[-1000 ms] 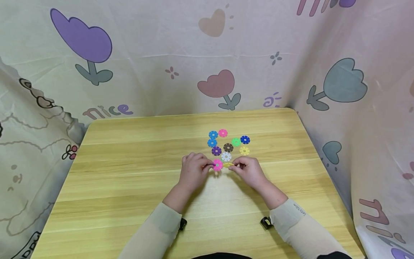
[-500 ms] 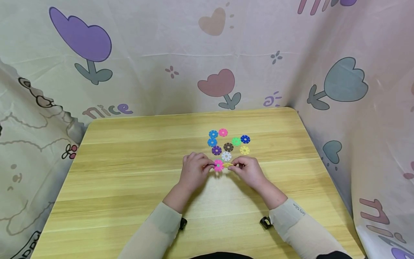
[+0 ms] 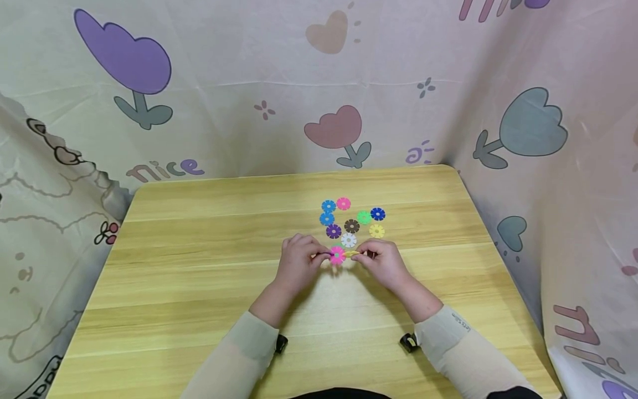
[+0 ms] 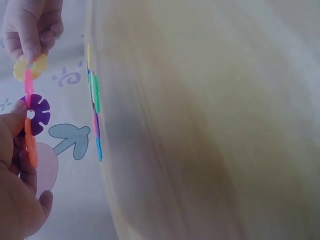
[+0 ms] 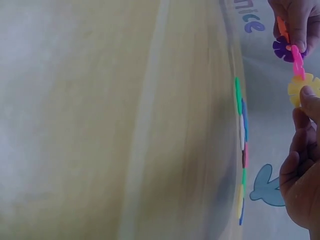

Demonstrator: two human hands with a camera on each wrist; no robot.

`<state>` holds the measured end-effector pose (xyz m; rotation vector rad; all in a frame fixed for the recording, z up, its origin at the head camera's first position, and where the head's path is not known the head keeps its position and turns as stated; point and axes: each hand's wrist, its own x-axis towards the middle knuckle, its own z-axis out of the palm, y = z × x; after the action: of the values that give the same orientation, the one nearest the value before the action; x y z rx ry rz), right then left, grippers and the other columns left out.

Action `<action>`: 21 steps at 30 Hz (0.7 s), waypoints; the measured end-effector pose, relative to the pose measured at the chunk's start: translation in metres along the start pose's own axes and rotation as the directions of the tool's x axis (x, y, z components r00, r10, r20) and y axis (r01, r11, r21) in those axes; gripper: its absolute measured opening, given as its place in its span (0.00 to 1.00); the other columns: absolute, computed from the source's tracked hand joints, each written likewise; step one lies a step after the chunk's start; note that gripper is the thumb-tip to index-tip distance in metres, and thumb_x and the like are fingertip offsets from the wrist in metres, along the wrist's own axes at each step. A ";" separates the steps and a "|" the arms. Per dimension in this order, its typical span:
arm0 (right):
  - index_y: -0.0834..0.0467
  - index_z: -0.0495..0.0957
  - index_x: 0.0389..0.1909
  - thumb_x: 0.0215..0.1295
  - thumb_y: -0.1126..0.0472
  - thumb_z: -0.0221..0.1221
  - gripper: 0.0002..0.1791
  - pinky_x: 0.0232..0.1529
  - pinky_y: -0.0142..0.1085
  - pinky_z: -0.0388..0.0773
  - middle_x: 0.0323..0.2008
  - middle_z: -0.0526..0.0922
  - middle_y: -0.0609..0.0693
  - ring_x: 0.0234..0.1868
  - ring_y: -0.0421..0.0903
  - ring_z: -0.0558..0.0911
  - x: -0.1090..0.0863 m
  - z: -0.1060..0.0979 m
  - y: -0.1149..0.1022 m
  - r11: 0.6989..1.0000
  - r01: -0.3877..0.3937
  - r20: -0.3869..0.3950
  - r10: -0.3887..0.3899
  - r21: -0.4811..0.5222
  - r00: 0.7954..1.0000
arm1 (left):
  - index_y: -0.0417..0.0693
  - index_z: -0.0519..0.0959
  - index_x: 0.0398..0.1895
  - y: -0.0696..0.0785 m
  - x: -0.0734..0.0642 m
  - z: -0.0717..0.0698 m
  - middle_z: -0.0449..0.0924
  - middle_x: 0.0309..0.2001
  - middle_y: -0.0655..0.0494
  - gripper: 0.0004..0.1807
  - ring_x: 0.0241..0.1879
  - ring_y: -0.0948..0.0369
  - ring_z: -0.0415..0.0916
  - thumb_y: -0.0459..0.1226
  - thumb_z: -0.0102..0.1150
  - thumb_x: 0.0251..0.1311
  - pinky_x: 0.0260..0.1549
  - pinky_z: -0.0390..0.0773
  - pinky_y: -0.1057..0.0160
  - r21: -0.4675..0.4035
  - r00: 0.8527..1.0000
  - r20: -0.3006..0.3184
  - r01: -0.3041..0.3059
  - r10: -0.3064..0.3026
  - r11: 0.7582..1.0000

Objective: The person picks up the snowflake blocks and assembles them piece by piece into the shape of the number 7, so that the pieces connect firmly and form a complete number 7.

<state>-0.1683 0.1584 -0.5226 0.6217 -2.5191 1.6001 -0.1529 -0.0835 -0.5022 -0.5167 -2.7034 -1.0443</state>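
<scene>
My left hand (image 3: 300,265) pinches a purple notched disc (image 4: 44,106) between thumb and fingers. An orange notched disc (image 4: 31,145) is slotted into the purple one and stands at an angle to it, by my left fingers. On the purple disc's other side a pink notched disc (image 3: 341,251) is joined on. With thumb and fingertips my right hand (image 3: 387,267) pinches a yellow notched disc (image 5: 296,91), whose edge meets the pink disc. The short chain is held above the table, between both hands.
Several loose notched discs lie flat beyond the hands, among them a white one (image 3: 344,244), a brown one (image 3: 347,229), a green one (image 3: 360,220) and a second yellow one (image 3: 372,234). The wooden table (image 3: 199,266) meets a patterned cloth (image 3: 239,55) at the back.
The pink disc has shifted slightly right, closer against the yellow disc. Both hands keep their grips and have barely moved.
</scene>
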 end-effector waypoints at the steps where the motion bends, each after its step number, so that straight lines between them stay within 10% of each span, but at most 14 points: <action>1: 0.61 0.88 0.32 0.58 0.72 0.75 0.06 0.26 0.31 0.76 0.29 0.88 0.49 0.25 0.44 0.78 0.000 0.000 0.000 1.000 0.000 -0.003 0.000 0.004 1.000 | 0.53 0.93 0.36 0.000 0.000 0.000 0.84 0.35 0.64 0.02 0.41 0.59 0.74 0.40 0.74 0.64 0.55 0.67 0.47 -0.005 1.000 -0.005 -0.003 0.003 1.000; 21: 0.63 0.88 0.31 0.58 0.74 0.74 0.05 0.30 0.30 0.79 0.30 0.88 0.51 0.28 0.44 0.80 0.000 -0.004 -0.002 0.999 0.032 0.023 -0.033 0.037 0.999 | 0.50 0.93 0.35 0.002 -0.001 -0.001 0.82 0.30 0.62 0.02 0.38 0.58 0.75 0.35 0.76 0.60 0.53 0.69 0.48 -0.058 0.998 -0.043 -0.043 0.041 0.997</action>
<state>-0.1680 0.1615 -0.5193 0.6858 -2.4881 1.6415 -0.1509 -0.0833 -0.5006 -0.5533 -2.6212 -1.1141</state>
